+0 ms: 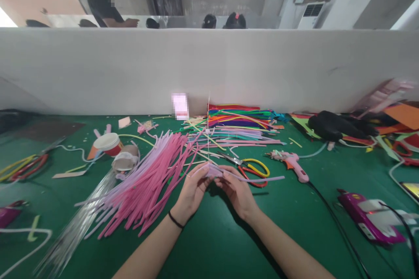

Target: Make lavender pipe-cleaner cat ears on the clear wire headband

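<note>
Pinching the lavender stems (214, 170) between the fingertips of our left hand (194, 188) and right hand (238, 192), we have one long end pointing rightward, past the right hand, nearer it; the folds seem too blurred to trace.

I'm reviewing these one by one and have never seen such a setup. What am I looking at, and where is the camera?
There is no machine here: a person works with two bare hands. The single picture comes from a camera worn on their head, looking forward and down. The left hand and right hand together hold lilac fuzzy strips, one end sticking out to the right. On the green table lie a pile of pink strips on the left, multicoloured strips behind, and, to the right, scissors and a pink glue gun.
</note>
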Demonstrator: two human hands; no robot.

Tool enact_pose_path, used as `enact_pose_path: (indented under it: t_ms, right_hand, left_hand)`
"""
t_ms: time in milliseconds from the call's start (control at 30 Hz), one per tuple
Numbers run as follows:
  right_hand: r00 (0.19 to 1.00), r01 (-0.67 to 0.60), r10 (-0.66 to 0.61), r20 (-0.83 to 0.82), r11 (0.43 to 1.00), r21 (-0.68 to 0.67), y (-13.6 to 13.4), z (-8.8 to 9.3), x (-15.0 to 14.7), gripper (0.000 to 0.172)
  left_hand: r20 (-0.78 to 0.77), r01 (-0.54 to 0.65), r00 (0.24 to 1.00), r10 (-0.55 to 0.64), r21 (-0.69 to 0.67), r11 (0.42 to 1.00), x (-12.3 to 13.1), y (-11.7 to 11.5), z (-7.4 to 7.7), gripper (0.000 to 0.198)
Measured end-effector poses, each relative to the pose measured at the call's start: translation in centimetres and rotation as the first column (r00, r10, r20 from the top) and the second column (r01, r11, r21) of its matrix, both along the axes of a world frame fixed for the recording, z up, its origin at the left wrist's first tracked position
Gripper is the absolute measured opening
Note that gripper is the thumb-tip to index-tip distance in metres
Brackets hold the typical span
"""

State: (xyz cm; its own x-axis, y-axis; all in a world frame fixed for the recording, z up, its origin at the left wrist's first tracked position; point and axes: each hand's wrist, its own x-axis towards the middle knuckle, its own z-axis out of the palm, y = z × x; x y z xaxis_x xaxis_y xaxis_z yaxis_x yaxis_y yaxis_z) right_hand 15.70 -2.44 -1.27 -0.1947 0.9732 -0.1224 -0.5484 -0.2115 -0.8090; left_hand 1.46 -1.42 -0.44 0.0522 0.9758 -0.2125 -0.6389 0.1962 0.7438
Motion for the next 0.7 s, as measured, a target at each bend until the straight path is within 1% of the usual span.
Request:
enact_pose_path:
  t_ms: [67, 133, 200, 300, 400, 467, 533, 600, 700]
  right_hand:
    - [1.0, -0.009, 0.009, 0.003, 0.999, 0.037, -0.1, 0.2, 0.1, 0.033]
    - [0.998, -0.045, 0.042, 0.038, 0.993, 0.111, -0.3, 0.5, 0.2, 0.044]
    - [0.992, -0.107, 0.094, 0.082, 0.979, 0.175, -0.5, 0.8, 0.3, 0.055]
    - [0.984, -0.166, 0.148, 0.097, 0.963, 0.21, -0.8, 1.1, 0.5, 0.059]
    - [0.983, -0.183, 0.18, 0.036, 0.964, 0.191, -0.6, 1.1, 0.8, 0.055]
    - [0.985, -0.175, 0.174, 0.014, 0.975, 0.136, -0.2, 1.1, 0.9, 0.046]
    - [0.992, -0.129, 0.128, 0.016, 0.99, 0.061, 0.2, 0.9, 1.1, 0.035]
    - [0.996, -0.082, 0.082, 0.016, 0.997, 0.004, 0.6, 0.7, 1.2, 0.028]
    - [0.999, -0.051, 0.051, 0.01, 0.999, -0.005, 0.9, 0.3, 1.2, 0.023]
  left_hand:
    - [-0.025, 0.012, 1.0, -0.012, 0.018, 1.0, 0.2, -0.1, 0.1, 0.022]
    - [-0.041, 0.071, 0.997, -0.07, 0.031, 0.997, 0.3, -0.3, 0.1, 0.024]
    - [-0.037, 0.131, 0.991, -0.129, 0.04, 0.991, 0.4, -0.4, 0.1, 0.025]
    - [-0.015, 0.148, 0.989, -0.147, 0.057, 0.987, 0.3, -0.4, 0.0, 0.02]
    - [-0.001, 0.164, 0.986, -0.164, 0.081, 0.983, 0.2, -0.3, -0.1, 0.017]
    - [0.003, 0.171, 0.985, -0.171, 0.075, 0.982, 0.1, -0.2, 0.0, 0.018]
    - [-0.004, 0.192, 0.981, -0.192, 0.051, 0.98, 0.1, -0.3, 0.0, 0.02]
    - [-0.015, 0.229, 0.973, -0.229, 0.019, 0.973, 0.3, -0.4, 0.1, 0.024]
    - [-0.022, 0.248, 0.968, -0.248, -0.024, 0.968, 0.6, -0.7, 0.2, 0.031]
